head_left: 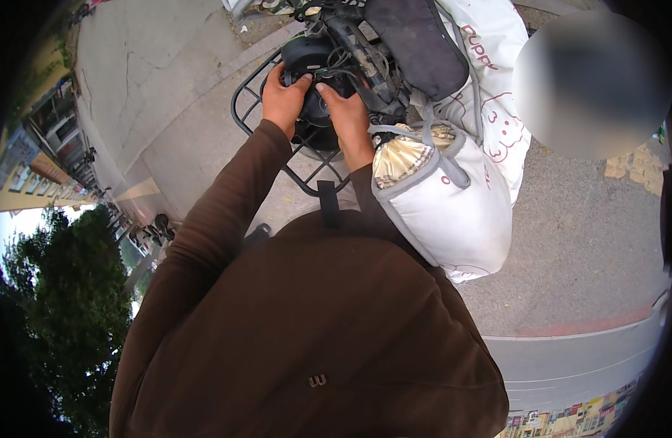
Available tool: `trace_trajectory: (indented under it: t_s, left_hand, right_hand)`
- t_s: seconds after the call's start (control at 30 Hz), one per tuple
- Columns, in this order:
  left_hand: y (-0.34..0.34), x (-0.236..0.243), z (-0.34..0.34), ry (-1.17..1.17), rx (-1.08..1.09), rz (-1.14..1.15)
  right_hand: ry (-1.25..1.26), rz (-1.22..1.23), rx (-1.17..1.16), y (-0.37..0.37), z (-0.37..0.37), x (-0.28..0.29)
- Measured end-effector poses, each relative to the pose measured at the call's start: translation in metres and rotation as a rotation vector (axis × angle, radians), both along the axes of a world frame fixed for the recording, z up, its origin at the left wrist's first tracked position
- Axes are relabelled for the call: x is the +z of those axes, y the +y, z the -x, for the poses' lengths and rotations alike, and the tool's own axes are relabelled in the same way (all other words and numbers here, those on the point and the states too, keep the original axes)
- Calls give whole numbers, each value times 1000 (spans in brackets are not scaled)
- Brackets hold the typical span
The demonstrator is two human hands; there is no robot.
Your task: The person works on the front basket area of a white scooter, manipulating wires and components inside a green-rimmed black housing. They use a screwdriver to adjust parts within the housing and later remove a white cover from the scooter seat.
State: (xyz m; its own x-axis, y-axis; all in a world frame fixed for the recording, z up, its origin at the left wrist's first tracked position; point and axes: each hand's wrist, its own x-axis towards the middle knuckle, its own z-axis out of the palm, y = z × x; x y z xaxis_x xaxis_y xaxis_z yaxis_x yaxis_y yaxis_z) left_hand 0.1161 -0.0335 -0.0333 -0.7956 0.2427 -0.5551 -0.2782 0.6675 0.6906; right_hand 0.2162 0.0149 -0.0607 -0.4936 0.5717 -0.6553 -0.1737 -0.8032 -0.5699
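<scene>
Both hands are observed at a black rounded housing (307,53), which is located at the upper centre of the view, over a black wire rack (242,120). The left hand (283,102) is found closed on the housing's left edge, with the thumb laid across the inner side and the fingers curled along the outer side. The right hand (348,118) is positioned just beside it, its thumb pointed toward the left thumb; its fingers are partly hidden, and whether anything is held in it cannot be told. A dark round part (316,111) is seen between the two hands, and loose wires (334,71) are noted just above the thumbs. To the right, a scuffed black bar (356,55) and a dark padded cover (418,45) are recorded. A white quilted cover (453,208) with grey edging is hung near the right forearm, its gathered plaid lining (400,159) exposed. Brown sleeves (223,193) are worn on both arms.
</scene>
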Motion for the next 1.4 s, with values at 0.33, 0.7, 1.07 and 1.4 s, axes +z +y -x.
trace_trajectory:
  t_s: [0.33,0.7,1.07,1.4]
  left_hand:
    - [8,-2,10,-44,3,65]
    - [10,14,12,-234,-7,-11]
    - [3,-6,5,-48,-56,-68]
    - [-1,2,11,-107,-122,-141]
  right_hand:
    - [-91,-75,14,5,4,12]
    - [-81,-118,74,5,6,-1]
    - [-215,-260,148,7,5,-4]
    - [-261,-216,93,0,11,-2]
